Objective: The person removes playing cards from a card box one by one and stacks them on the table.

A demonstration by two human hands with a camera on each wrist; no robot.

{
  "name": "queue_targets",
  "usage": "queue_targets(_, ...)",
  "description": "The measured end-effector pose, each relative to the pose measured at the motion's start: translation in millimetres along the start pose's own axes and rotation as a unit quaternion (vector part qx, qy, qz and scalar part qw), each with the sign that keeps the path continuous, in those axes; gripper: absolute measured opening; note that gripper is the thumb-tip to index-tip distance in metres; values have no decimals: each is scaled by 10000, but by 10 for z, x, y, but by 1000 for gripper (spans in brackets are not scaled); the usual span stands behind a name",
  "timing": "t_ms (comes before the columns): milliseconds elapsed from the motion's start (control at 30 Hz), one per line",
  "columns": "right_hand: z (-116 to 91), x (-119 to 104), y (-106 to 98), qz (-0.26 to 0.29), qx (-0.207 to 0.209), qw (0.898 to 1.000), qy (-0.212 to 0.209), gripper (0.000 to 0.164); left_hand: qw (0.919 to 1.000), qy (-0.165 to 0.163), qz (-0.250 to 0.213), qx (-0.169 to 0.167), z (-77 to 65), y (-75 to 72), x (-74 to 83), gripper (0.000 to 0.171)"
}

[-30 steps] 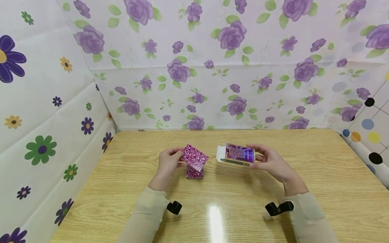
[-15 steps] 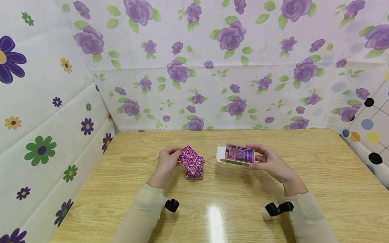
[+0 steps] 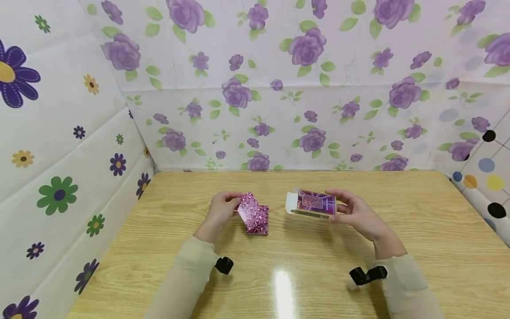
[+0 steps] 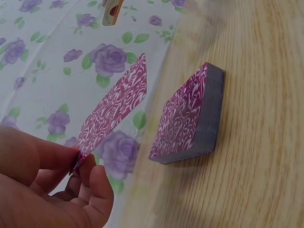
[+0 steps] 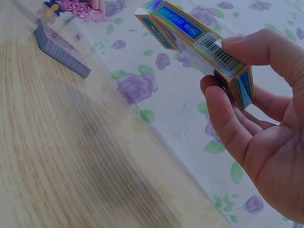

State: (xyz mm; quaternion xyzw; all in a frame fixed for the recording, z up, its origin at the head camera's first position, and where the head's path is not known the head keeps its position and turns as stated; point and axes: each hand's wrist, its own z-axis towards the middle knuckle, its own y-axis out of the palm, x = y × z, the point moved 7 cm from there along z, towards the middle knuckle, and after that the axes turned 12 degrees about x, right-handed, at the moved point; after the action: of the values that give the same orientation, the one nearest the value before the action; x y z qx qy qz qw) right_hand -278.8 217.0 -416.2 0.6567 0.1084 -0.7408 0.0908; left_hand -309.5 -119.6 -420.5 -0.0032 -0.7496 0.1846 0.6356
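Observation:
My left hand (image 3: 223, 208) pinches a magenta-and-white patterned playing card (image 4: 116, 104) at one corner, between thumb and fingers. The card slants above the table and overlaps part of the deck in the head view. That deck of cards (image 4: 183, 116), same pattern on top and grey sides, lies squared up on the table. To its right, my right hand (image 3: 352, 212) grips a purple card box (image 3: 316, 203) by its right end, raised over the table. The box's white end flap (image 3: 292, 202) stands open toward the left. Its barcode side shows in the right wrist view.
The wood-grain table (image 3: 318, 283) ends at a back wall covered in purple-flowered cloth (image 3: 235, 93). Another flowered sheet (image 3: 67, 146) borders the left side, and a dotted one (image 3: 488, 181) the right. Black wrist cameras (image 3: 224, 265) sit on both sleeves.
The held card has turned and shifted left, so more of the deck's top shows. The right hand and the box stay in place, and the head view has shifted slightly.

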Motion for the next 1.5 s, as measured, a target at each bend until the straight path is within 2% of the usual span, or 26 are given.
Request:
queue_targets(233,2,2,2,-10,8,10000,25,65,9994,43,334,-97,32,24,23,22)
queue_targets(600,-2,3,0,-17,-5,10000,40,64,9944,458,851,-417,89,95,58,16)
queue_targets(833,-8,-3,2,-63,8,10000,43,65,9913,640,1006,-563,89,158,72,16)
queue_targets(1100,-6,-1,-5,-157,32,9998,70,65,9777,1264,1630,-385,85,223,103,13)
queue_targets(1500,-10,-1,-7,-155,15,9999,50,65,9691,1622,1841,-258,110,311,83,12)
